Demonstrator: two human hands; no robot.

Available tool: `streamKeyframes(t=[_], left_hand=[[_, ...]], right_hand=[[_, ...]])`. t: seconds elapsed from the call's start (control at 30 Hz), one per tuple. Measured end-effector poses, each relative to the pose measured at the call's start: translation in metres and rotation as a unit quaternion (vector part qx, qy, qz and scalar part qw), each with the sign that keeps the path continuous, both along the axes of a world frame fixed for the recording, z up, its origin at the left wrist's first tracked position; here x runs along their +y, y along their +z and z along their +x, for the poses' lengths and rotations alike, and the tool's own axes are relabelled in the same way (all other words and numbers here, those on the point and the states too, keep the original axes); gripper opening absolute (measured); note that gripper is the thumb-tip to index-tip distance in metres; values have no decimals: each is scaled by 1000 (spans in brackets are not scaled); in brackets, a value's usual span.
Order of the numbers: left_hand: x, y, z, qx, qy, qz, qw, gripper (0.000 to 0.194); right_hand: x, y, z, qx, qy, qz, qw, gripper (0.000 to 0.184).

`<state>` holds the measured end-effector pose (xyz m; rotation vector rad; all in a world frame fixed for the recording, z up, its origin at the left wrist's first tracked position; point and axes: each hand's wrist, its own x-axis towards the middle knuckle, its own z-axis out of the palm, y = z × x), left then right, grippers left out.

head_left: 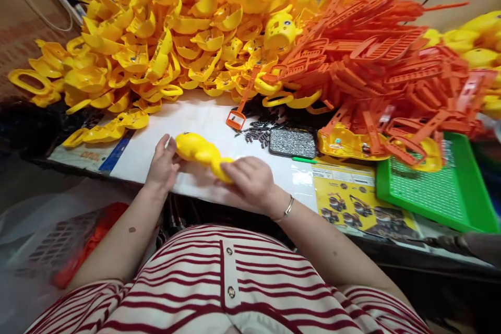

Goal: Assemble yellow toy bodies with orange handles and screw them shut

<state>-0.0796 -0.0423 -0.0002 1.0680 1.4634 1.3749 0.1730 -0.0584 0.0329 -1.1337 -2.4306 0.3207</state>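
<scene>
A yellow plastic animal-shaped toy [197, 148] is held level above the white work surface [144, 159], its rounded head end to the left. My right hand [252, 180] is closed around its narrow handle end, hiding part of it. At the head end, the curled fingers and thumb of my left hand [162, 164] hold the toy's edge. Beyond it lie small black parts [256, 130], an orange plastic piece with a slotted end [236, 119] and a dark speckled rectangular pad [293, 143].
Yellow shells [156, 36] are heaped along the back, beside a pile of orange plastic pieces [376, 47]. A green tray [462, 182] stands at the right, with a screwdriver-like tool [450, 242] near its front. A green pen-like stick [304, 160] lies below the pad.
</scene>
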Motion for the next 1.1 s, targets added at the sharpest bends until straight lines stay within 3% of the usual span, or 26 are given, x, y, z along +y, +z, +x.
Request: streamKeyframes(t=[0.1,0.17,0.23,0.3,0.4,0.47,0.57,0.73,0.87,0.97,1.1], left_hand=[[1,-8,15,42,7,31,999,76],[0,-11,28,88,13,49,995,80],[0,-12,40,121,-9,56,991,83],[4,-10,47,131,-48,57,989,85],[16,-7,52,136,-76,56,986,91],[24,-4,55,145,-77,56,985,91],[30,-1,59,175,-80,62,979,84],[20,-5,62,274,-68,63,957,88],[16,-4,59,293,-57,59,953,84],[21,9,62,306,-53,33,950,76],[34,33,73,329,-78,-18,941,64]], right_hand=[[-27,2,8,-53,162,5,985,30],[-32,1,19,-68,204,8,977,31],[-24,1,36,-78,137,8,987,35],[-4,2,58,-96,-31,8,995,35],[36,4,89,-166,-243,1,956,38],[57,3,103,-229,-284,-34,930,40],[71,-2,110,-263,-272,-58,924,40],[68,-12,113,-192,-286,-19,938,35],[67,-18,118,-115,-326,-19,938,31],[67,-22,119,5,-362,-16,932,27],[67,-29,117,239,-367,-53,898,21]])
